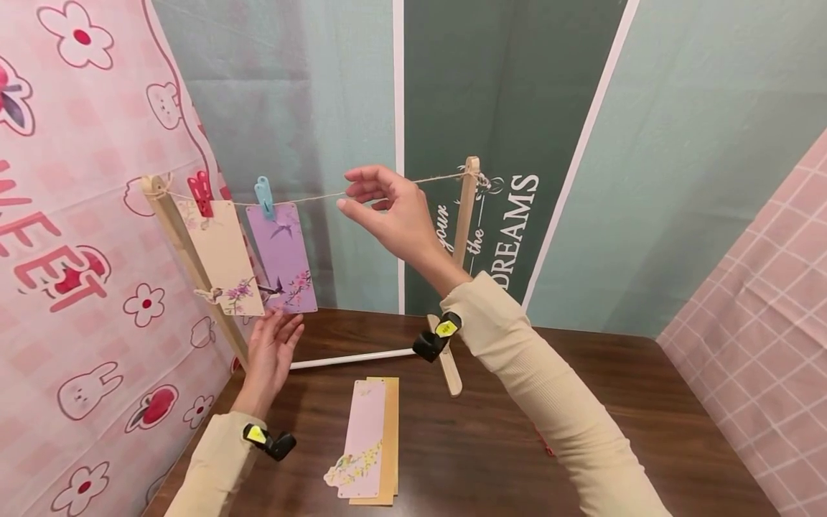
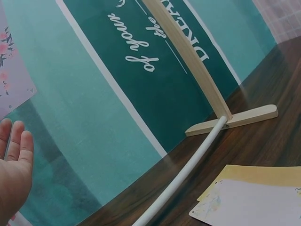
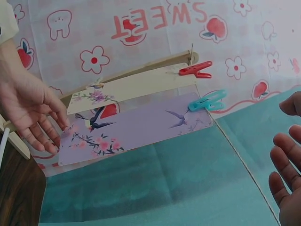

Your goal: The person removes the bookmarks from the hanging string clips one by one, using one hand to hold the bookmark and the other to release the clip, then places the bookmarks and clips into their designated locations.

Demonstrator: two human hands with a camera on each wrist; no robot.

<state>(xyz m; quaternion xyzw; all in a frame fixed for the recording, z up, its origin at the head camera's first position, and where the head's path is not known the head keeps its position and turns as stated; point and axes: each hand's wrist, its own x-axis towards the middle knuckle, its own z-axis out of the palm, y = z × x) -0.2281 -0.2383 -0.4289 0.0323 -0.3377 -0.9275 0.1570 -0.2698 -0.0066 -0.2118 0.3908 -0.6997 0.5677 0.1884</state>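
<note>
A purple card (image 1: 282, 251) with swallows and blossoms hangs from a twine line (image 1: 319, 198), clipped by a light blue clothespin (image 1: 263, 197). Left of it hangs a cream card (image 1: 222, 251) under a red clothespin (image 1: 201, 194). My left hand (image 1: 271, 352) is at the lower edges of these cards, its fingers extended upward and relaxed. To the right of the purple card, my right hand (image 1: 395, 215) is raised beside the twine. In the right wrist view its fingers (image 3: 286, 160) and thumb are spread apart with nothing between them.
Wooden posts (image 1: 465, 215) hold the twine at both ends, joined low down by a white rod (image 1: 352, 358). On the brown table (image 1: 504, 445) lie a pink card (image 1: 365, 438) and a yellow card (image 1: 391, 445) beneath it. A small red item (image 1: 549, 450) lies by my right sleeve.
</note>
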